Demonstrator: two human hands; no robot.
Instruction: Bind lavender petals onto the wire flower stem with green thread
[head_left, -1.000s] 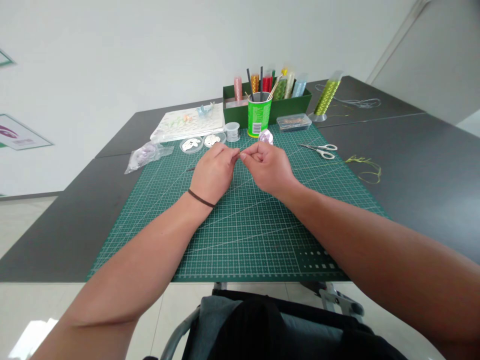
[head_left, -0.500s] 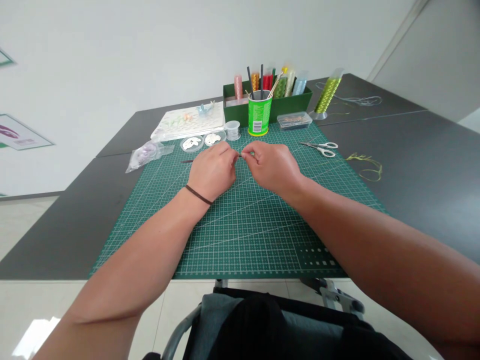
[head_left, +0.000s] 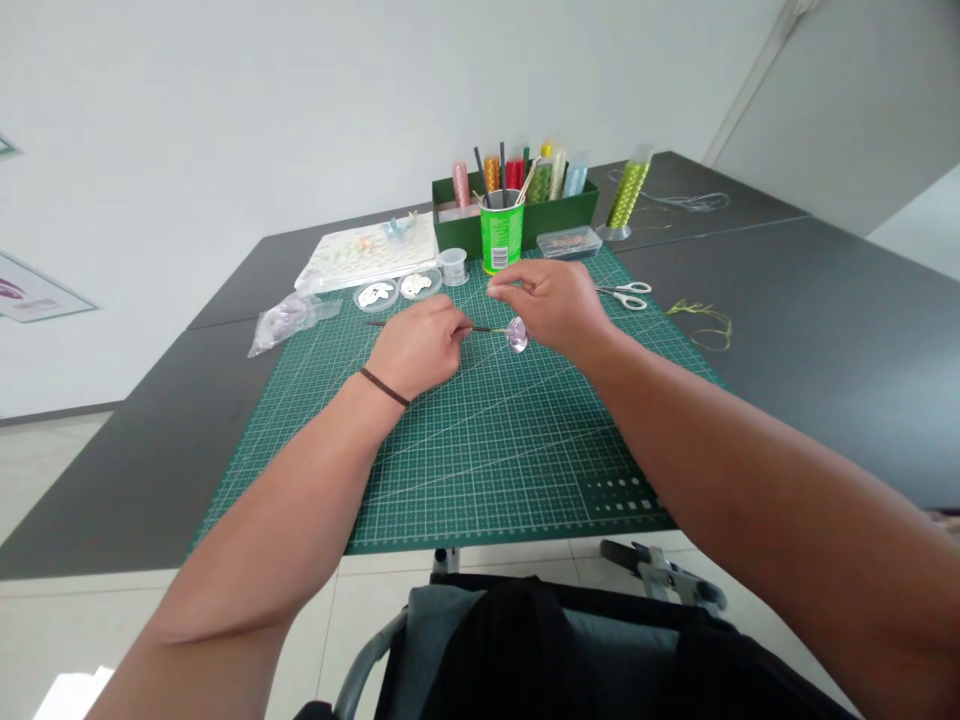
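My left hand (head_left: 416, 345) is closed in a pinch on a thin dark stick (head_left: 484, 329) that lies level over the green cutting mat (head_left: 487, 450). A small pale lilac flower piece (head_left: 517, 335) sits at the stick's right end. My right hand (head_left: 551, 300) hovers just above and behind the flower, its fingers curled and pinched together; what they hold is too fine to make out. A dark band circles my left wrist.
Behind the hands stand a green can of tools (head_left: 501, 232), a green box of bead tubes (head_left: 517, 205), two small dishes (head_left: 397, 290), a clear jar (head_left: 453, 266), scissors (head_left: 624, 293), a plastic bag (head_left: 289, 315) and a green wire spool (head_left: 626, 195). Loose green wire (head_left: 697, 320) lies right.
My hands have drawn apart. The right hand lifted up and to the right, and the lilac flower on the stick's end now shows between them. The camera view shifted slightly.
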